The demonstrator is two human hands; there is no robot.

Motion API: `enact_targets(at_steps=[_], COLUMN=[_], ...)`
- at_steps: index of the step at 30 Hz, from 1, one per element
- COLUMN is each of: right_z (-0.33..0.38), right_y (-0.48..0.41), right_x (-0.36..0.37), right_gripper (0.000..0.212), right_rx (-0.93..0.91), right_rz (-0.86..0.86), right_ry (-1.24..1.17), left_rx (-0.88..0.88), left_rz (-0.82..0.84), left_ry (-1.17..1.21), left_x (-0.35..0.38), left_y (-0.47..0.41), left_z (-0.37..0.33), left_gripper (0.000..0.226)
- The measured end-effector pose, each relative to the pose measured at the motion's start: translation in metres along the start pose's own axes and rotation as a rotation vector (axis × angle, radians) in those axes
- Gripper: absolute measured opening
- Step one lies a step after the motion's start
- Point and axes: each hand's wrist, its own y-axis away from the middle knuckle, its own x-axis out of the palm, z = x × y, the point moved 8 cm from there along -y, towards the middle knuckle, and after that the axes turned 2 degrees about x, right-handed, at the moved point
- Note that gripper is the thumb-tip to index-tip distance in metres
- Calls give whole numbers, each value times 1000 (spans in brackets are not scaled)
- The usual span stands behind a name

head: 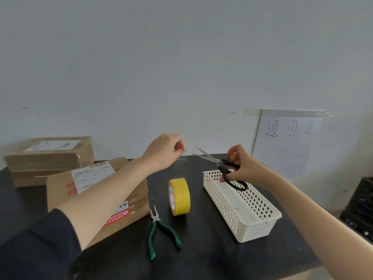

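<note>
Above the far end of the white basket, the scissors are held in the air by the right hand. Its fingers are curled around the black handles, and the two steel blades stand apart and point to the left, toward the left hand.

I judge the scissors to be light and stiff. The plastic handles give a sure hold, while the bare blades are smooth and sharp. So the loops are the correct place to take them, and never the blades while these are spread. The tips are near the other hand, which needs care.

The left hand is raised over the counter. Its fingers are curled and their tips meet the thumb, as for a pinch. Some faint thin lines show just beside the tips, but I cannot tell whether something is really held there.

On the counter, a yellow roll of tape stands on its edge just left of the basket. Pliers with green handles lie in front of it. A brown parcel lies partly under the left forearm, and more parcels are stacked behind it by the wall.
</note>
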Motion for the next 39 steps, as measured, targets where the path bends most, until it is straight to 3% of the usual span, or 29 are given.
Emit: enact_targets(at_steps=[13, 31, 39], right_z=[19, 32, 32], right_y=[-27, -48, -48], right_x=[17, 43, 38], right_gripper=[77, 74, 55], right_rx=[-127, -169, -186], right_rz=[118, 114, 72], right_ry=[287, 226, 307], left_rx=[8, 34, 27], left_rz=[16, 14, 20], left_ry=[-39, -29, -26], left_x=[-2, -3, -2], left_y=[0, 1, 2], left_z=[-2, -3, -5], left_gripper=[10, 8, 8])
